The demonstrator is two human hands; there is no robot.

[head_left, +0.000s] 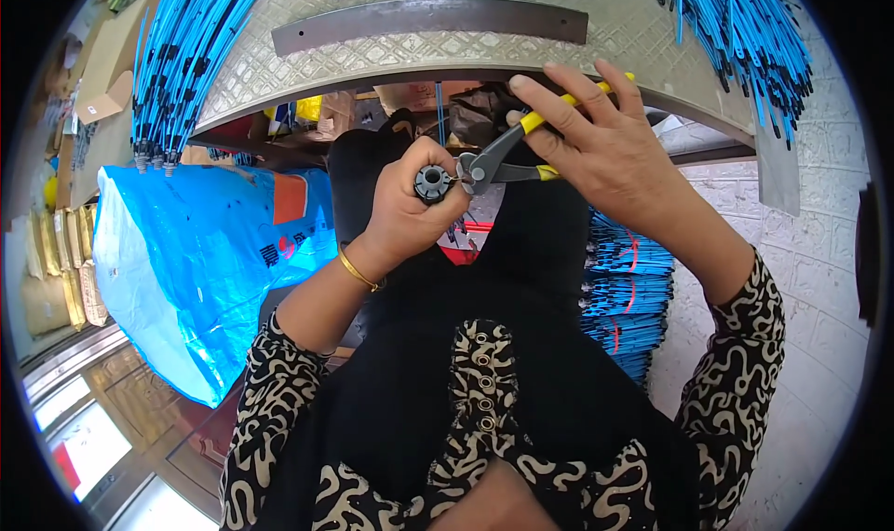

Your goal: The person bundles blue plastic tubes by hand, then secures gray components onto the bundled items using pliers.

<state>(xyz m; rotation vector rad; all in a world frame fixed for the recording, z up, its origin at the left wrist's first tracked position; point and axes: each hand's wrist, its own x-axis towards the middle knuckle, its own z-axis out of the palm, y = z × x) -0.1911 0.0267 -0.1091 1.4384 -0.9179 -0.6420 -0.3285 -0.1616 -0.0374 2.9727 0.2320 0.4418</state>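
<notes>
One cylinder [431, 194] appears mid-work: left fingers [426, 158] grip it; right fingers [551, 105] hold pliers [507, 146] at its 3 o'clock; remainder indeterminable.

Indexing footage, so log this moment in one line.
left hand: holds black round part | right hand: holds yellow-handled pliers | pliers: handles apart, beside part

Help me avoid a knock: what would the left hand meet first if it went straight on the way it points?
Most likely the yellow-handled pliers, whose head sits just beyond the left hand; whether they already touch is unclear.
</notes>
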